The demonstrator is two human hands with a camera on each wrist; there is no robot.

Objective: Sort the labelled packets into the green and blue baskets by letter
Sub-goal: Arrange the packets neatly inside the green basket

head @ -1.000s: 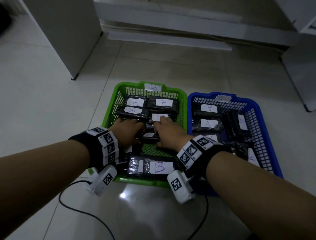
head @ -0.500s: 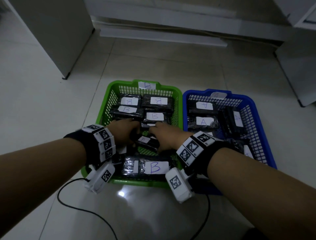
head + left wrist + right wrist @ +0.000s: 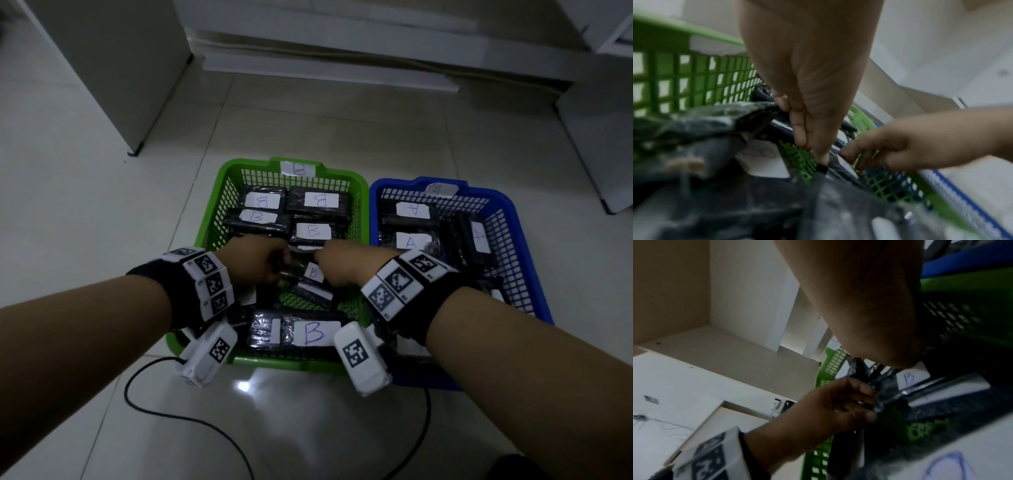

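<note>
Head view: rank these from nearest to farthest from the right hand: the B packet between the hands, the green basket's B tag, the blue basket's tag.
1. B packet: right beside the right hand, at its fingers, mid green basket.
2. Blue basket's tag: on the far rim, to the right.
3. Green basket's B tag: on the far rim, ahead and slightly left; close to the previous, hard to separate.

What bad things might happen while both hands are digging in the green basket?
1. Both the left hand and the right hand grip the same B packet; its shiny black wrap might tear or its paper label peel.
2. Packets are piled loosely in the green basket, so lifting this one may tumble others.
3. The blue basket, for A, sits right beside it; a slipped packet could land there.
</note>
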